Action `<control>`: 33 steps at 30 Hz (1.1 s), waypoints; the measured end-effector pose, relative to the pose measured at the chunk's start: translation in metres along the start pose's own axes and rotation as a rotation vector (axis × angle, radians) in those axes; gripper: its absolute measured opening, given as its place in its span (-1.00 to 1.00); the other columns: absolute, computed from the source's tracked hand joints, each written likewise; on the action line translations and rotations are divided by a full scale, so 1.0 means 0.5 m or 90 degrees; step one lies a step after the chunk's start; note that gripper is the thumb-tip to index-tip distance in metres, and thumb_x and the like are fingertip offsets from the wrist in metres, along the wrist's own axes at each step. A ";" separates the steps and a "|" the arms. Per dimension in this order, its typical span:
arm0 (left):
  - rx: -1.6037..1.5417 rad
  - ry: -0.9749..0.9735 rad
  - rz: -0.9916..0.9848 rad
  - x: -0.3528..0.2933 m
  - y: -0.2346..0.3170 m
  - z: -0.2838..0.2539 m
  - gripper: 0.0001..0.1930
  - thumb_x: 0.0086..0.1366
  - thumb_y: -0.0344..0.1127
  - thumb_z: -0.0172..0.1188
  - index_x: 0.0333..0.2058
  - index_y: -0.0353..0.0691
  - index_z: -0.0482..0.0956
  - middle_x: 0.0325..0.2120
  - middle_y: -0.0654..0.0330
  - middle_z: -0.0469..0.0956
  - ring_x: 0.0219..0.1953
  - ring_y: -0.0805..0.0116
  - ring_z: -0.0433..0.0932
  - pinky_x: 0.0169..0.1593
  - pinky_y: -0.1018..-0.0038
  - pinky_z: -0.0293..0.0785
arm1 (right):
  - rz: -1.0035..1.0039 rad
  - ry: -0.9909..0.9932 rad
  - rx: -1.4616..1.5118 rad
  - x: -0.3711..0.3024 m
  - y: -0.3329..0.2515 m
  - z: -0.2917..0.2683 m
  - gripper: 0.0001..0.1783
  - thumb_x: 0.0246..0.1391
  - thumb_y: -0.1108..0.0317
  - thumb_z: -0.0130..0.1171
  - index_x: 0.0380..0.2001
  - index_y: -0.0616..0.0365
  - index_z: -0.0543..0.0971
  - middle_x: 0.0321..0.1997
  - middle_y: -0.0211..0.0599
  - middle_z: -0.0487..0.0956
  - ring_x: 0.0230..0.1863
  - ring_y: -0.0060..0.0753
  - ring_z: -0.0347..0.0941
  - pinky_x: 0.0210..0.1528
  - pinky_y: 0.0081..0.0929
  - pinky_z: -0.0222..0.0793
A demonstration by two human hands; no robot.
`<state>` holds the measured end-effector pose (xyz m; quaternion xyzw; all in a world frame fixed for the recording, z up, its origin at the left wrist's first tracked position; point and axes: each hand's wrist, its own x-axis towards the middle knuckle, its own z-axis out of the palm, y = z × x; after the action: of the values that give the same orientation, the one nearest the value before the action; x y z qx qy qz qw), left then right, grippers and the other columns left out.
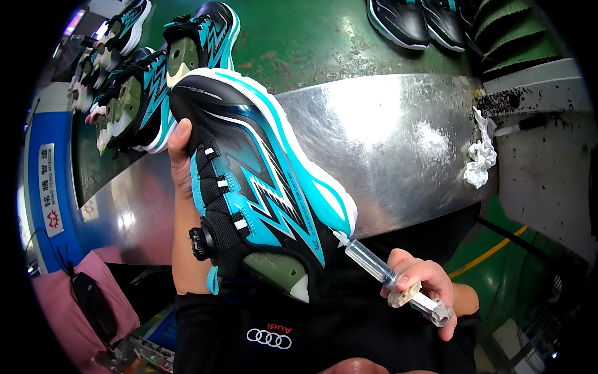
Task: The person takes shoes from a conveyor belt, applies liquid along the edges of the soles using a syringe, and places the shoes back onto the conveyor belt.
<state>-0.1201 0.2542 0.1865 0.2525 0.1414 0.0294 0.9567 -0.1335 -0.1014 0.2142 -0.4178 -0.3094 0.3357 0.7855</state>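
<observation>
A black and turquoise sports shoe (249,168) with a white-edged sole is held up in front of me, toe pointing away. Inside it sits a green shoe last (277,272), showing at the heel opening. My left hand (180,159) grips the shoe from its left side near the toe; most of its fingers are hidden behind the shoe. In my right hand (427,280) is a clear plastic syringe (372,260), fingers closed round its rear part. The syringe's tip meets the heel end of the sole.
A shiny metal plate (398,193) covers the near worktop, with white powder (431,142) on it. Crumpled white tissue (479,156) and a dark-handled tool (529,122) lie at the right. Similar shoes on lasts (146,103) stand at the left; black shoes (402,25) sit far right.
</observation>
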 end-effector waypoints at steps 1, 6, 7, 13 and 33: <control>0.000 0.002 -0.003 0.002 0.002 -0.005 -0.47 0.19 -0.09 0.11 0.06 -0.27 0.34 -0.06 0.02 0.48 -0.08 0.19 0.51 0.00 0.26 0.47 | -0.004 0.000 -0.009 -0.003 0.001 0.000 0.05 -0.29 -0.42 0.20 0.02 0.35 0.37 -0.18 -0.19 0.53 -0.27 -0.42 0.25 -0.22 -0.52 0.06; 0.025 0.040 0.021 0.003 0.002 -0.014 -0.51 0.18 -0.10 0.11 0.01 -0.28 0.38 -0.11 0.05 0.51 -0.13 0.21 0.54 -0.04 0.29 0.49 | -0.013 0.007 -0.007 -0.017 0.010 -0.002 0.04 -0.29 -0.41 0.21 0.02 0.35 0.37 -0.17 -0.18 0.53 -0.28 -0.42 0.25 -0.23 -0.52 0.06; 0.019 0.045 0.023 0.001 0.005 -0.015 -0.51 0.18 -0.10 0.11 0.01 -0.28 0.38 -0.11 0.05 0.52 -0.13 0.22 0.54 -0.04 0.30 0.49 | -0.018 0.005 -0.009 -0.017 0.011 -0.001 0.04 -0.29 -0.40 0.22 0.02 0.34 0.37 -0.17 -0.18 0.53 -0.28 -0.42 0.26 -0.23 -0.51 0.06; -0.039 -0.026 -0.062 0.010 0.012 -0.036 -0.47 0.16 -0.06 0.12 0.03 -0.25 0.37 -0.08 0.05 0.50 -0.07 0.19 0.51 0.05 0.23 0.42 | -0.024 -0.003 -0.031 -0.029 0.024 -0.005 0.03 -0.30 -0.38 0.24 0.01 0.35 0.37 -0.16 -0.17 0.52 -0.29 -0.40 0.28 -0.24 -0.49 0.06; 0.176 0.143 0.061 -0.075 0.021 -0.018 -0.47 0.18 -0.01 0.06 0.04 -0.21 0.37 -0.07 0.02 0.48 -0.09 0.11 0.52 0.00 0.13 0.46 | -0.058 -0.001 -0.012 -0.047 0.074 -0.022 0.02 -0.34 -0.34 0.30 0.05 0.25 0.37 -0.14 -0.25 0.53 -0.25 -0.39 0.30 -0.20 -0.48 0.06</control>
<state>-0.1585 0.2626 0.1937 0.3831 0.2381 0.0837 0.8885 -0.1486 -0.1089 0.1720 -0.4100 -0.3320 0.2970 0.7959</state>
